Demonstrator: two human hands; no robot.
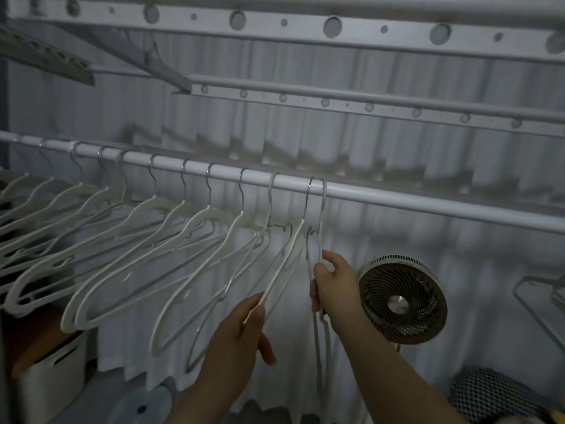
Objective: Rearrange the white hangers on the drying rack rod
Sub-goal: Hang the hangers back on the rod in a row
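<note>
Against curtains [458, 249], left hand [241, 341] pinches one hanger [284, 261]; right hand [334, 289] grips seemingly two end hangers [323, 206].

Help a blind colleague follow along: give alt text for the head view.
Two hands hold the right end of a row of white hangers on a drying rack rod: the left hand pinches the second-last hanger, the right hand grips the last hanger. A round fan stands behind.

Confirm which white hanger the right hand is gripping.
The rightmost hanger on the rod, hanging edge-on nearest the fan. The right hand grips it below its hook; the left hand pinches the neighbouring hanger.
</note>
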